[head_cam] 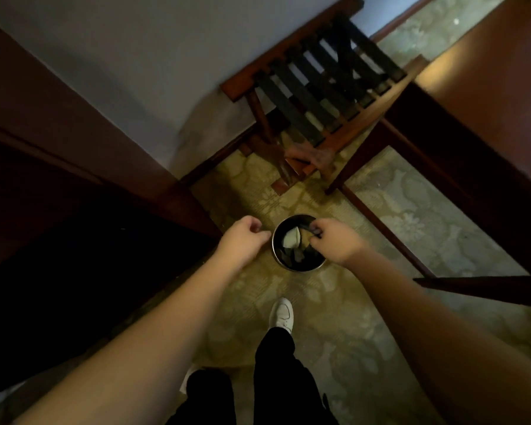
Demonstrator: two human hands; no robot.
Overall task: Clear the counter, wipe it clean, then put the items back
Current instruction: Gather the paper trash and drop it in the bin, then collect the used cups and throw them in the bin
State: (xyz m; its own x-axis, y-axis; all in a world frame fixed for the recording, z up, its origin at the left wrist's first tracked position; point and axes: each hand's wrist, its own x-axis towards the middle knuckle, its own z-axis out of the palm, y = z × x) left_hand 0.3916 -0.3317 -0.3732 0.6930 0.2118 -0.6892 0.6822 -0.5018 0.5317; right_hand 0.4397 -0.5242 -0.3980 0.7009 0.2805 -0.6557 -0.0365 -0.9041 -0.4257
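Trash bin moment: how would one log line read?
right hand: pinching bin liner | left hand: curled beside rim | trash bin: on carpet
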